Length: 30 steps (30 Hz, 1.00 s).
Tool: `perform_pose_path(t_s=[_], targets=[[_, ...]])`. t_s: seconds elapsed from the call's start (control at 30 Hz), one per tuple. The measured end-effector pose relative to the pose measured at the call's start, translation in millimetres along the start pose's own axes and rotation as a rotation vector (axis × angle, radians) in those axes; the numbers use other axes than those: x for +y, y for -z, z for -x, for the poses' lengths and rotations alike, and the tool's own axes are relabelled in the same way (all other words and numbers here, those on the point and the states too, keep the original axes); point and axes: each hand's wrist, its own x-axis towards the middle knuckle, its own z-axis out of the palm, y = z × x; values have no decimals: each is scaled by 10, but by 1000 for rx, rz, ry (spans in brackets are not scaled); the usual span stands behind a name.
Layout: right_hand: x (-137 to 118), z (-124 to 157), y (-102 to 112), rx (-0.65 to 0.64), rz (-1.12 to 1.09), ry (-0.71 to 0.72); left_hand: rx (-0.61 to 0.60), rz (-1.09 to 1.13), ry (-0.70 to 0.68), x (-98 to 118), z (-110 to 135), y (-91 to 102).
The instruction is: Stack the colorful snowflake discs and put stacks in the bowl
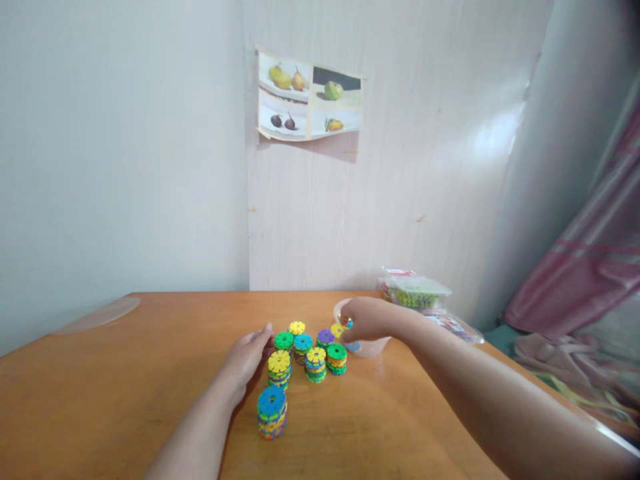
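Note:
Several short stacks of coloured plastic snowflake discs stand on the orange wooden table [125, 387]. A blue-topped stack [272, 411] is nearest me, a yellow-topped stack [279, 369] behind it, and a green-topped stack [337, 358] to the right. My left hand [247, 360] rests on the table beside the yellow-topped stack, fingers stretched together toward the discs. My right hand [363, 319] hovers over a small clear bowl [373, 347], fingers curled on a small coloured disc.
Clear plastic boxes [417, 291] with more coloured pieces sit at the table's far right corner. A clear lid [97, 315] lies at the far left. Fruit pictures [309, 97] hang on the wall behind. Pink fabric [575, 280] hangs on the right.

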Motion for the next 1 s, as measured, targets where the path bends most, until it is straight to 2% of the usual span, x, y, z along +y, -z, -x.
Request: perform_pose_path(t_s=[0.1,0.23,0.4,0.57,0.7,0.87,1.0], targets=[[233,-83,17,39,-15,-91,-9,-1,0,-8,-5,4],[429,-210,-74,-106,-21,-174,12,-19,-1,-16,-20,24],[412,-311,-226,-238,-55,-166,25,-39,-7,-37,-45,45],[297,-330,-240,-283,-58,-145,26,-48,-8,-42,-55,45],[304,-312,-227,-238,-58,-146,36,-45,-10,-31,-40,34],[355,-254,-207,-82,-45,-145,22,-39,-14,-5,-10,16],[238,-125,-200,-13,-69,-71,14,-45,-23,-1,-5,10]])
